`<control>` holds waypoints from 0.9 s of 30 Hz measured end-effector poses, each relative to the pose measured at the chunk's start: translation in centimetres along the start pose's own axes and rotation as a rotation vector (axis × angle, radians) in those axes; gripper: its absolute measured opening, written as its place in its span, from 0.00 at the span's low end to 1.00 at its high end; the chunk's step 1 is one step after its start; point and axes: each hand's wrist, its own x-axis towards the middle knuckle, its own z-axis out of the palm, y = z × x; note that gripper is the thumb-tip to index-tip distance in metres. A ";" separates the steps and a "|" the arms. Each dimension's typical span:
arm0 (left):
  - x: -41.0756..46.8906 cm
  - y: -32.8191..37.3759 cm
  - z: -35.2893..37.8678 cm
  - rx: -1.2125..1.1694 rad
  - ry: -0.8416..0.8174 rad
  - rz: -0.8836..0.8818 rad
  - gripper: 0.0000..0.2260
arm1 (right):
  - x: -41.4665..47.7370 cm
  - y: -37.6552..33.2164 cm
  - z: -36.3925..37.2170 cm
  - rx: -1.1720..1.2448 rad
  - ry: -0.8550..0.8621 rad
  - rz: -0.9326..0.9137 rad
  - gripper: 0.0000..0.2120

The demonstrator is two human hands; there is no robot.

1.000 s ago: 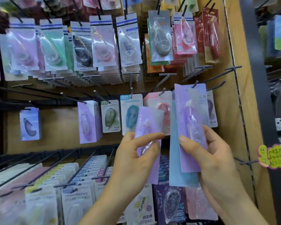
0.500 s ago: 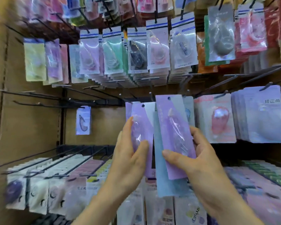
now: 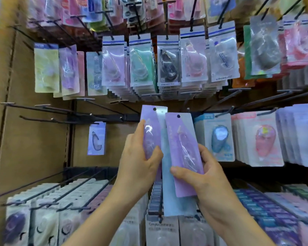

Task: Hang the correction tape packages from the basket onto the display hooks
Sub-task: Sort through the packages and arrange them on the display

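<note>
My left hand (image 3: 139, 162) grips one purple correction tape package (image 3: 150, 128) upright in front of the display wall. My right hand (image 3: 204, 176) holds a small stack: a purple package (image 3: 181, 148) in front and a pale blue one (image 3: 172, 203) behind it. Both front packages show a punched hole at the top. Bare black display hooks (image 3: 64, 113) stick out from the middle rail to the left of my hands. One lone purple package (image 3: 97, 138) hangs there. The basket is out of view.
Rows of hanging packages fill the top (image 3: 167, 63) of the wooden panel. Blue (image 3: 219, 137) and pink (image 3: 264, 141) tape packs hang at the right. Full hooks of white and purple packs (image 3: 48, 215) jut out below my arms. A brown side panel (image 3: 2, 103) closes the left.
The view has swung left along the display wall. Both hands have risen a little with their packages and stay close together; grips are unchanged.
</note>
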 end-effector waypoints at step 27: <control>5.3 -3.9 2.1 0.636 -0.194 0.056 0.31 | 1.8 -0.4 -2.2 -0.591 0.126 -0.061 0.20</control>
